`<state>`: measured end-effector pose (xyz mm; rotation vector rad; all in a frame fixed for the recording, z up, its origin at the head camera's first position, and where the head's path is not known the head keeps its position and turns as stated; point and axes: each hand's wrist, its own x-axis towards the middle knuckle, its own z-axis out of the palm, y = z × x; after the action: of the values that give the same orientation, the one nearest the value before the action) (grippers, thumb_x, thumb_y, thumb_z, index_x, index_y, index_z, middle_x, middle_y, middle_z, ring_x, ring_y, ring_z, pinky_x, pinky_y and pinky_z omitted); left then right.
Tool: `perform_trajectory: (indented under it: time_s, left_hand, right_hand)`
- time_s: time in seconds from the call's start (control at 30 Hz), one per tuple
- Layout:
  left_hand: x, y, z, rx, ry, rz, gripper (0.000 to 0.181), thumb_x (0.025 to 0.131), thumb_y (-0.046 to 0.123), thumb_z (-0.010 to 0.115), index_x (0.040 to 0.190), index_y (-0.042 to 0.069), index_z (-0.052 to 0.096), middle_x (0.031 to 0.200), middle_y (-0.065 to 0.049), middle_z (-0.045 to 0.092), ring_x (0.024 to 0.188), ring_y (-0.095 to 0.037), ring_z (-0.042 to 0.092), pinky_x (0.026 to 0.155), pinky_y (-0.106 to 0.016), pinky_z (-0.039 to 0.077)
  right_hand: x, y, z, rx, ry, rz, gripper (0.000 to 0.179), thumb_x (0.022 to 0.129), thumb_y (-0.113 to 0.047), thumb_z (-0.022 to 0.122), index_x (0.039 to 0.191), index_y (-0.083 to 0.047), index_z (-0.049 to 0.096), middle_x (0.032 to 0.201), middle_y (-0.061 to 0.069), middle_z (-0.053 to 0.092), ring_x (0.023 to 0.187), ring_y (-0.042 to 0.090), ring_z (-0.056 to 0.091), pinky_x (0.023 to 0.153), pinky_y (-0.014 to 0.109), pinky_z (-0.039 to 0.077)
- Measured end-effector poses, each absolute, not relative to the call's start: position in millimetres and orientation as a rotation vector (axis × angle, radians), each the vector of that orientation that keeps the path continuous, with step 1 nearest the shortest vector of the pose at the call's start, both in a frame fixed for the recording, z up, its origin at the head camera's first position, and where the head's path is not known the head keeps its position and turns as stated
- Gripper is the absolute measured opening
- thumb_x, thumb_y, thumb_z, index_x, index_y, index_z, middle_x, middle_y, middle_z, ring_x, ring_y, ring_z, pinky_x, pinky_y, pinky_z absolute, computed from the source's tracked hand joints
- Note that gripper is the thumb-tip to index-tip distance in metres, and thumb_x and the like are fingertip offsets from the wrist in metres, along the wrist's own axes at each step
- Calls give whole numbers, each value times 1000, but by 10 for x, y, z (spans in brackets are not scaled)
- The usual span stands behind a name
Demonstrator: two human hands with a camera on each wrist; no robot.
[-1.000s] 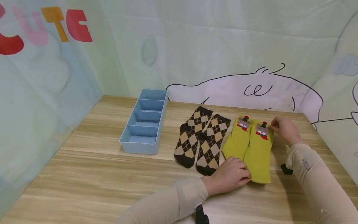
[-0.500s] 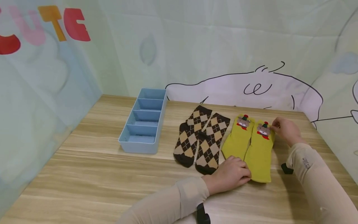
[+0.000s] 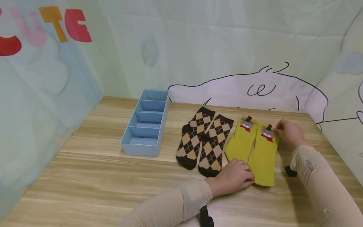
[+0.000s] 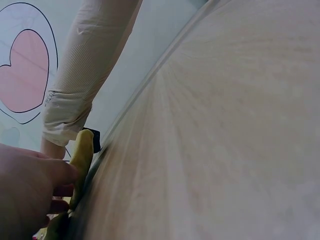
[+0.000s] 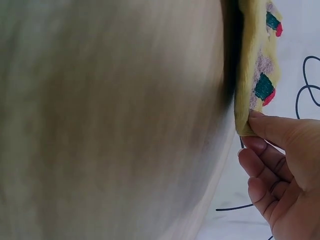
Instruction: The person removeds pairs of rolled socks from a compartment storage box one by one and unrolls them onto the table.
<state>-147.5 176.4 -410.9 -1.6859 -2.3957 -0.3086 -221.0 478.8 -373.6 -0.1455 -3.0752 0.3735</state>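
Note:
Two yellow socks with bear faces at their cuffs lie side by side on the right of the head view, the left sock [image 3: 241, 143] and the right sock [image 3: 263, 160]. My right hand [image 3: 291, 133] pinches the right sock's cuff corner between thumb and finger; in the right wrist view the cuff edge [image 5: 245, 90] shows in that grip. At the toe end, my left hand [image 3: 233, 178] holds the same sock's near left corner, its thumb against the yellow fabric [image 4: 81, 155] in the left wrist view. Part of the left sock's toe is hidden behind this hand.
A pair of brown argyle socks [image 3: 214, 146] lies flat just left of the yellow pair. Farther left stands a light blue divided box [image 3: 141, 149] with several compartments. A printed cloth [image 3: 212, 47] hangs behind the wooden table [image 3: 99, 176].
The right yellow sock's cuff has shifted slightly right with my right hand, widening the gap between the two cuffs. My left hand stays at the toe end.

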Motion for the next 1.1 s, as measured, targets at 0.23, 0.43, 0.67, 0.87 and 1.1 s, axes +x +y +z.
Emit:
perform_trajectory:
  time_s: [0.23, 0.43, 0.67, 0.87, 1.1]
  left_hand:
    - [-1471, 1774, -4099, -1694, -2416, -295, 17, 95, 36, 57, 102, 33, 72, 105, 18, 67, 101, 0, 56, 90, -14, 37]
    - [-1465, 1781, -4102, -1693, -2418, -293, 17, 95, 36, 57, 101, 33, 72, 104, 18, 67, 100, 0, 56, 90, -14, 37]
    - [-1470, 1785, -4097, -1703, -2447, -306, 16, 95, 36, 58, 101, 32, 72, 104, 18, 67, 100, 0, 56, 89, -14, 37]
    - [-1479, 1789, -4095, -1714, -2458, -331, 16, 94, 37, 59, 101, 31, 72, 104, 17, 67, 100, 0, 56, 87, -14, 37]
    - [-1477, 1785, -4094, -1712, -2472, -351, 17, 93, 39, 60, 102, 31, 72, 104, 17, 67, 99, 0, 55, 88, -14, 37]
  right_hand:
    - [-2207, 4783, -3715, -188, -3099, 390, 18, 92, -11, 60, 97, 7, 57, 90, 25, 63, 77, 33, 57, 66, 42, 45]
    - [-2204, 4778, -3709, -205, -3119, 388, 19, 92, -13, 60, 97, 5, 57, 90, 24, 63, 76, 31, 56, 65, 40, 44]
    - [-2213, 4792, -3722, -208, -3122, 394, 19, 92, -13, 60, 97, 5, 58, 89, 23, 63, 76, 31, 57, 64, 39, 43]
    - [-2222, 4816, -3729, -182, -3130, 382, 21, 92, -14, 60, 98, 6, 59, 89, 23, 63, 77, 31, 57, 65, 41, 44]
    - [-2205, 4804, -3712, -188, -3161, 384, 24, 93, -15, 59, 102, 7, 59, 94, 25, 63, 82, 35, 58, 71, 46, 45]
